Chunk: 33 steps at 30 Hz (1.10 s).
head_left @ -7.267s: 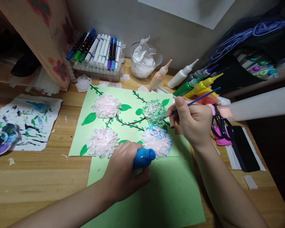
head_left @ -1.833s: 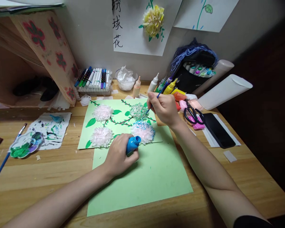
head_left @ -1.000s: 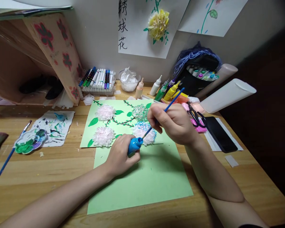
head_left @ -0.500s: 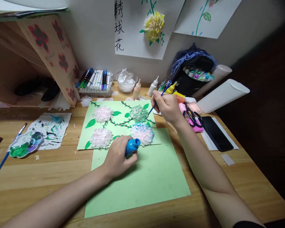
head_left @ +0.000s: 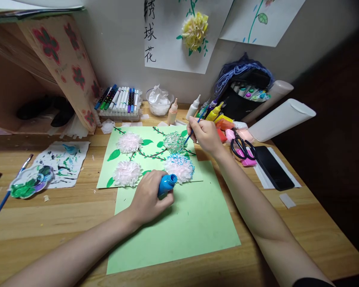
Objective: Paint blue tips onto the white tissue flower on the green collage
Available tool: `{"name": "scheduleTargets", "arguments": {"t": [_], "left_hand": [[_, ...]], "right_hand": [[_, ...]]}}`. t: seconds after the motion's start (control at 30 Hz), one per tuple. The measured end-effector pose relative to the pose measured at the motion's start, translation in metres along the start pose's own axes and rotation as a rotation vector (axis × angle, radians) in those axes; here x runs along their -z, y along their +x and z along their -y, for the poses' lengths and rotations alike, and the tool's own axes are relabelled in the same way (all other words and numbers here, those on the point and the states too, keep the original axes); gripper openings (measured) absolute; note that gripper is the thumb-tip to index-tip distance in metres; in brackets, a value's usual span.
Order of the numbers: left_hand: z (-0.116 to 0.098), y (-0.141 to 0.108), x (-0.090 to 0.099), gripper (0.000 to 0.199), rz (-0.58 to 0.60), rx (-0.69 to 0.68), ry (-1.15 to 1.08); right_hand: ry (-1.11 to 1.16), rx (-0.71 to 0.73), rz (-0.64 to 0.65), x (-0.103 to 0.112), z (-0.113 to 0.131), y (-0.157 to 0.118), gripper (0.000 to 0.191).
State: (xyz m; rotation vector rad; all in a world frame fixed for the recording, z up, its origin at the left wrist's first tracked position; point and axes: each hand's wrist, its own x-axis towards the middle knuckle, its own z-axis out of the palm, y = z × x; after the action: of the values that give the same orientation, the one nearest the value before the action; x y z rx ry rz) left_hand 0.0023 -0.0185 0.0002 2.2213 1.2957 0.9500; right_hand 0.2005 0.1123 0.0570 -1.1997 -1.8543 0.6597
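My left hand (head_left: pixel 151 197) is wrapped round an uncapped blue paint bottle (head_left: pixel 167 184), its mouth tilted up to the right, over the near edge of the artwork. Between the fingers of my right hand (head_left: pixel 205 134) is a thin blue brush (head_left: pixel 194 127), its tip at the right side of the green-speckled flower (head_left: pixel 174 142). Just below that flower, a pale pink one (head_left: pixel 179 168) has blue on its upper and right edges. Two plain pale pink flowers (head_left: pixel 129 143) are on the left half of the light green sheet (head_left: pixel 149 134), among painted leaves and branches.
Another green sheet (head_left: pixel 176 235) lies under the artwork, nearer me. At left are a paint palette (head_left: pixel 31 183), a second brush (head_left: pixel 0 209) and a stained tissue (head_left: pixel 66 167). Markers (head_left: pixel 119 101), a bowl (head_left: pixel 160 103) and paint bottles stand behind; scissors (head_left: pixel 242 148) and a phone (head_left: pixel 273 167) lie right.
My right hand has shifted slightly left with the brush, whose tip has moved a little up and left against the green-speckled flower. My left hand and the blue bottle have stayed put.
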Motion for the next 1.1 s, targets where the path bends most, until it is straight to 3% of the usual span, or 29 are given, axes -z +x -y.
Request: {"name": "scheduleTargets", "arguments": {"t": [0.1,0.37,0.57,0.77,0.97,1.1], "left_hand": [[0.0,0.0,0.0,0.02,-0.001,-0.007,0.003],[0.0,0.002,0.001,0.019,-0.004,-0.017,0.013],[0.0,0.001,0.001,0.018,-0.009,-0.021,0.011],[0.0,0.001,0.0,0.019,-0.014,-0.025,0.017],[0.001,0.001,0.0,0.018,-0.016,-0.031,0.015],[0.001,0.001,0.0,0.019,-0.02,-0.032,0.018]], "right_hand": [[0.006,0.007,-0.026,0.003,0.003,0.0,0.056],[-0.033,0.072,0.063,-0.004,0.006,-0.002,0.056],[-0.025,0.067,0.001,0.003,0.013,-0.003,0.056],[-0.07,0.132,0.121,-0.004,0.014,-0.004,0.058],[-0.007,0.125,-0.021,0.002,0.015,-0.004,0.054],[-0.035,0.143,0.071,-0.002,0.013,-0.003,0.056]]}}
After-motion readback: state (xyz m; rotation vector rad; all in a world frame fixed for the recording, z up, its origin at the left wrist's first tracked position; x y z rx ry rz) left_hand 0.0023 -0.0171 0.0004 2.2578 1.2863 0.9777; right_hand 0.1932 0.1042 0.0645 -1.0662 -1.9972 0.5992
